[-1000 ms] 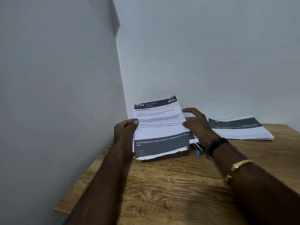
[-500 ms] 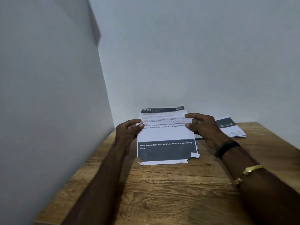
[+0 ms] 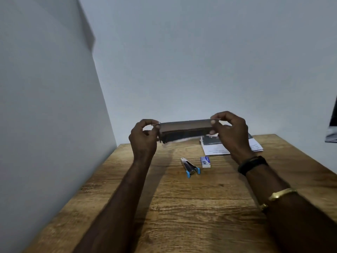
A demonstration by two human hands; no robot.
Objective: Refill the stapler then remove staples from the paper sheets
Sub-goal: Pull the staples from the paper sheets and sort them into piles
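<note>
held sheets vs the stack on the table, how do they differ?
The held sheets are up in the air, pinched between the left hand and right hand; the paper stack lies flat on the table. The held sheets show nearly edge-on; the stack shows its printed face. Both carry dark printed bands.

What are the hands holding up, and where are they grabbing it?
A stack of paper sheets, pinched at its two ends: left hand, right hand.

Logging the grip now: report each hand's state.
Left hand: closed on the white printed paper sheets, left edge.
Right hand: closed on their right edge.
</note>
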